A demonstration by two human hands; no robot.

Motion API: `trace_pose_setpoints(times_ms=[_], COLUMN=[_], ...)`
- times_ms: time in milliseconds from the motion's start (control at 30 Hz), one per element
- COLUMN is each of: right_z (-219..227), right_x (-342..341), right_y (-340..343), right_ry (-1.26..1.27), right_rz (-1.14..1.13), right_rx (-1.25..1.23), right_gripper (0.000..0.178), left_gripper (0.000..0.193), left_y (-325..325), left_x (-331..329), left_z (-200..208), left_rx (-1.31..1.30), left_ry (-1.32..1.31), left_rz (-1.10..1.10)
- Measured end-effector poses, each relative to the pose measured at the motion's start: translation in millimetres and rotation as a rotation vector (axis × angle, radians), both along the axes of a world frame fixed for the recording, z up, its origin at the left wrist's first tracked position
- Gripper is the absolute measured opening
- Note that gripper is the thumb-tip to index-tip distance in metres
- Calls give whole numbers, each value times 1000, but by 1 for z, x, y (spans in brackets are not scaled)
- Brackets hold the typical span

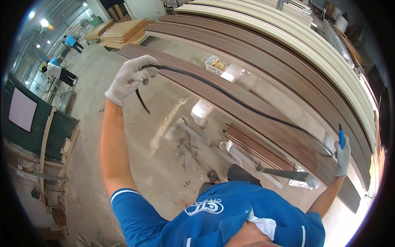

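My left hand (133, 78), in a pale work glove, is raised at the left and pinches a long, flexible black strip (230, 96). A short tail of the strip hangs below my fingers. The rest sags rightward across a brown plank (263, 125) toward my right hand (343, 156), which is gloved too. That hand is closed around a blue-handled tool (341, 139) with a dark tip pointing up; its exact kind is unclear. The strip's far end lies close to my right hand, but whether those fingers also hold it cannot be made out.
More brown planks (230, 39) and cream profiles (279, 24) lie in rows beyond. Below stand a white basket (216, 64), stacked brown pieces (255, 144) and a grey metal bar (284, 173). Wooden panels (123, 31) are at the far left. Other people (61, 74) work in the background.
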State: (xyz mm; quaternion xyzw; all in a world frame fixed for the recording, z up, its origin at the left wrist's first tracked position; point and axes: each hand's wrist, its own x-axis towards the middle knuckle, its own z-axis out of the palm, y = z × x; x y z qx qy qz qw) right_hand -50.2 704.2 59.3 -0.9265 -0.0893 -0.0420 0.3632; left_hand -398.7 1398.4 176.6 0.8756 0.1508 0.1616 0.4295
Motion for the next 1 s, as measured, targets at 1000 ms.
trace_pose_setpoints(times_ms=[1000], right_z=[71], right_x=[-170], right_y=[683], right_ry=[-712], right_rz=[558], right_rx=[398], right_gripper=[57], left_gripper=[33], left_y=[157], left_x=[22], left_z=[-120], left_rx=[-344], left_ry=[56], left_rz=[-250])
